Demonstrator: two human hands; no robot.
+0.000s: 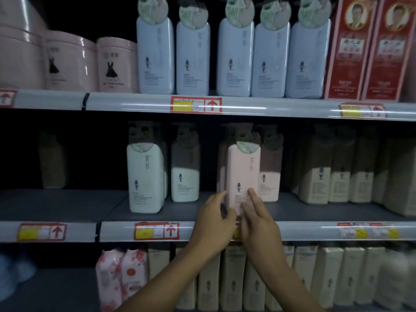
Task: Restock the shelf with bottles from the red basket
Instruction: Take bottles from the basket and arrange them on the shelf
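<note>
A pink pump bottle stands upright at the front of the middle shelf. My left hand wraps its lower left side. My right hand presses its lower right side, index finger stretched up the label. Another pink bottle stands behind it to the right. Left of it stand two white bottles. The red basket is not in view.
The top shelf holds pale blue bottles, pink tubs and red boxes. Beige bottles fill the middle shelf's right side. Below sit floral pouches and cream bottles. The middle shelf's left part is dark, with one dim bottle.
</note>
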